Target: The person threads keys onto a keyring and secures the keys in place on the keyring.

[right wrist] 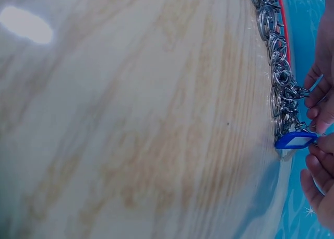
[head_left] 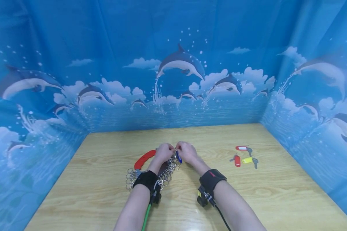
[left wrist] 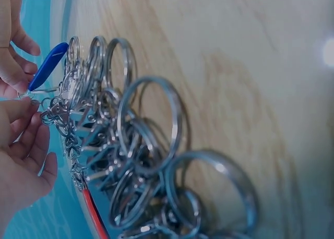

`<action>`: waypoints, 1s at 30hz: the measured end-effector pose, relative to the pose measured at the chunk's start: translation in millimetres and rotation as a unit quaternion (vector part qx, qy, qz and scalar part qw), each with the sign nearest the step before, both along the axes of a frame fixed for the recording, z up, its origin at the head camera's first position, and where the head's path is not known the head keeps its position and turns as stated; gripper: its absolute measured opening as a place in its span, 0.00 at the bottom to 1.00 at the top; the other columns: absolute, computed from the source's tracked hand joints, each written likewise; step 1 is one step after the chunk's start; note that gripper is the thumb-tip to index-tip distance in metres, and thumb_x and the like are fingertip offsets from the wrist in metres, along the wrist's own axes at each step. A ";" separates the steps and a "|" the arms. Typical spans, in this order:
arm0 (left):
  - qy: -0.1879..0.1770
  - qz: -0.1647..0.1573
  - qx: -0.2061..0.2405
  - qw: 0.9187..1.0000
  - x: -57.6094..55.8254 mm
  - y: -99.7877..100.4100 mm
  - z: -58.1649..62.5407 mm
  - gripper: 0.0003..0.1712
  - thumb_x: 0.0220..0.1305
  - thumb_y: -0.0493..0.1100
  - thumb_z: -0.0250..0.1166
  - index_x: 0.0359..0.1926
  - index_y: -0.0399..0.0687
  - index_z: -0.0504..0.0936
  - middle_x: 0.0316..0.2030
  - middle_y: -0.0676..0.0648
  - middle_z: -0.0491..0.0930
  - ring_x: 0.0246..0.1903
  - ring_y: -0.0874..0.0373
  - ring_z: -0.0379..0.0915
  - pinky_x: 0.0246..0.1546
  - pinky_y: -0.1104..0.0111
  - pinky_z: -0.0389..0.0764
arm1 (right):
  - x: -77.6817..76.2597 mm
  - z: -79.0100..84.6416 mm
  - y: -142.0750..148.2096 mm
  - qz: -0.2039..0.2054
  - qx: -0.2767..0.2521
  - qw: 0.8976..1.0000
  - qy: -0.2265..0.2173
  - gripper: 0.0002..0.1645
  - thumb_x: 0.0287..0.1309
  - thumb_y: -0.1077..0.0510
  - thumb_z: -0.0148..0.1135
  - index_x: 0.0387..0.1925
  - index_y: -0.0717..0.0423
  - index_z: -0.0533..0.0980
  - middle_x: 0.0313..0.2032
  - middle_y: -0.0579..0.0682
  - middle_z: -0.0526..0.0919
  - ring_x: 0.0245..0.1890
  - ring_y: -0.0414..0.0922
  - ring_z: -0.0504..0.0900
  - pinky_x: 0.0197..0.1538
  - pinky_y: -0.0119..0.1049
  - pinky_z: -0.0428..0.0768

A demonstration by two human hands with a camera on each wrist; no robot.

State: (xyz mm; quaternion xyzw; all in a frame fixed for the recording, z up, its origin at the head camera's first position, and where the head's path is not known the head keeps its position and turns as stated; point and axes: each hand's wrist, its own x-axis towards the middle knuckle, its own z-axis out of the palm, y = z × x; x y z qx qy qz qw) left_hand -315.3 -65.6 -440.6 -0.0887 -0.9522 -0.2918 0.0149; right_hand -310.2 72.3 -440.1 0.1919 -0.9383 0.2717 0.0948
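Both hands meet at the far end of a linked bunch of metal key rings [head_left: 169, 170], which curves across the table from a red handle [head_left: 144, 159]. My left hand [head_left: 164, 153] pinches a small metal ring at the end of the bunch, as the left wrist view shows. Close against it, my right hand [head_left: 187, 152] pinches the thin wire loop of a blue key tag [left wrist: 48, 67]. In the right wrist view the blue tag hangs beside the fingertips, its white label showing. Fingertips partly hide where loop and ring meet.
To the right lie a red key tag [head_left: 241, 148] with a key, a second red tag [head_left: 237, 161] and a yellow tag [head_left: 247, 160], each with a key. A dolphin-printed blue curtain [head_left: 173, 106] encloses the wooden table [head_left: 208, 199] at the back and sides.
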 end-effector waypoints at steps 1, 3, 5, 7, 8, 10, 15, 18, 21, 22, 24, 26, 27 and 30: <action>-0.002 0.000 0.005 1.000 -0.4 -0.1 -0.2 0.17 0.60 0.40 0.59 0.14 0.47 0.72 0.14 0.53 0.63 0.17 0.59 0.58 0.28 0.66 0.61 | 0.1 0.4 0.2 -0.002 -0.005 1.000 -0.002 0.03 0.55 0.64 0.58 0.31 0.56 0.78 0.31 0.50 0.81 0.31 0.47 0.79 0.35 0.39 0.76; -0.004 -0.006 0.005 1.000 -1.0 -0.5 -0.4 0.17 0.61 0.42 0.60 0.15 0.45 0.74 0.14 0.53 0.64 0.18 0.59 0.59 0.28 0.66 0.62 | 0.0 1.0 0.5 -0.007 -0.012 1.000 -0.006 0.03 0.56 0.64 0.57 0.30 0.55 0.77 0.30 0.49 0.81 0.30 0.47 0.79 0.34 0.39 0.75; -0.006 -0.015 0.007 1.000 -1.4 -0.7 -0.7 0.17 0.60 0.41 0.60 0.16 0.44 0.75 0.14 0.53 0.64 0.18 0.59 0.59 0.27 0.67 0.62 | -0.7 0.8 0.7 -0.013 -0.017 1.000 -0.013 0.04 0.55 0.64 0.57 0.29 0.55 0.77 0.29 0.49 0.81 0.30 0.46 0.79 0.33 0.38 0.75; -0.008 -0.026 0.010 1.000 -1.2 -0.6 -1.1 0.16 0.60 0.41 0.61 0.15 0.45 0.74 0.14 0.54 0.63 0.17 0.60 0.59 0.25 0.69 0.62 | -1.6 0.3 1.0 -0.020 -0.018 1.000 -0.016 0.04 0.55 0.64 0.57 0.28 0.54 0.77 0.29 0.49 0.81 0.30 0.46 0.79 0.33 0.39 0.75; -0.007 -0.031 0.009 0.999 -0.9 -0.6 -1.3 0.18 0.60 0.40 0.61 0.14 0.45 0.73 0.13 0.54 0.62 0.17 0.60 0.58 0.24 0.70 0.61 | -1.7 0.1 1.3 -0.022 -0.019 0.999 -0.019 0.04 0.55 0.64 0.57 0.28 0.54 0.77 0.29 0.48 0.81 0.30 0.46 0.79 0.33 0.38 0.75; -0.004 -0.038 0.012 0.999 -0.1 -0.5 -1.8 0.20 0.59 0.39 0.61 0.12 0.47 0.68 0.12 0.54 0.58 0.15 0.60 0.55 0.21 0.71 0.58 | -2.8 -1.0 1.6 -0.026 -0.017 0.999 -0.020 0.04 0.55 0.64 0.57 0.28 0.54 0.77 0.29 0.48 0.81 0.30 0.46 0.79 0.33 0.38 0.74; 0.020 -0.042 -0.006 0.999 1.1 -1.3 -2.5 0.23 0.60 0.39 0.60 0.11 0.50 0.63 0.11 0.54 0.54 0.14 0.59 0.52 0.23 0.68 0.57 | -4.8 -3.2 2.5 -0.011 -0.017 1.000 -0.016 0.03 0.55 0.64 0.58 0.29 0.56 0.77 0.28 0.49 0.81 0.29 0.46 0.79 0.34 0.39 0.75; 0.034 -0.042 -0.025 0.998 1.2 -1.9 -1.3 0.22 0.59 0.39 0.60 0.11 0.51 0.65 0.11 0.55 0.57 0.16 0.59 0.55 0.28 0.64 0.61 | -4.7 -3.6 3.1 0.010 -0.021 1.000 -0.004 0.03 0.55 0.65 0.57 0.28 0.57 0.77 0.27 0.49 0.80 0.28 0.46 0.78 0.33 0.40 0.75; 0.040 -0.044 -0.035 0.998 1.0 -2.3 0.3 0.22 0.59 0.39 0.59 0.10 0.52 0.64 0.11 0.55 0.56 0.16 0.58 0.56 0.31 0.62 0.62 | -4.4 -4.3 4.4 0.027 -0.016 0.999 0.023 0.04 0.54 0.66 0.58 0.26 0.56 0.76 0.26 0.49 0.79 0.27 0.46 0.78 0.32 0.39 0.75; 0.040 -0.045 -0.035 0.998 1.0 -2.4 0.7 0.23 0.59 0.39 0.59 0.10 0.52 0.63 0.11 0.55 0.56 0.16 0.59 0.56 0.31 0.62 0.62 | -4.5 -4.7 4.7 0.030 -0.012 0.999 0.028 0.04 0.53 0.65 0.58 0.26 0.56 0.76 0.26 0.49 0.79 0.28 0.46 0.78 0.32 0.39 0.75; 0.041 -0.047 -0.033 0.998 1.0 -2.7 1.1 0.23 0.58 0.39 0.59 0.10 0.52 0.61 0.11 0.55 0.54 0.16 0.59 0.55 0.30 0.63 0.61 | -5.1 -5.8 4.9 0.033 -0.007 0.999 0.034 0.03 0.53 0.65 0.58 0.26 0.56 0.77 0.27 0.49 0.80 0.29 0.47 0.79 0.33 0.40 0.75; 0.040 -0.047 -0.031 0.998 1.0 -3.0 0.9 0.24 0.58 0.38 0.59 0.09 0.52 0.60 0.10 0.55 0.53 0.15 0.59 0.54 0.29 0.64 0.60 | -5.9 -6.9 4.1 0.027 -0.003 0.999 0.023 0.03 0.54 0.65 0.59 0.27 0.57 0.77 0.29 0.50 0.80 0.31 0.48 0.79 0.36 0.41 0.76; 0.038 -0.047 -0.027 0.998 1.1 -3.0 0.6 0.24 0.58 0.39 0.59 0.09 0.52 0.60 0.10 0.55 0.52 0.15 0.59 0.53 0.27 0.65 0.60 | -5.3 -6.7 3.7 0.024 0.001 0.999 0.024 0.03 0.54 0.65 0.59 0.28 0.57 0.77 0.29 0.50 0.81 0.31 0.48 0.79 0.36 0.41 0.76; 0.024 -0.043 -0.009 0.999 0.8 -2.8 -1.1 0.25 0.60 0.39 0.59 0.09 0.51 0.60 0.10 0.55 0.51 0.14 0.60 0.51 0.25 0.67 0.58 | -4.2 -6.6 2.8 0.007 0.001 1.000 0.010 0.03 0.55 0.65 0.59 0.29 0.56 0.78 0.30 0.49 0.81 0.32 0.47 0.79 0.37 0.40 0.76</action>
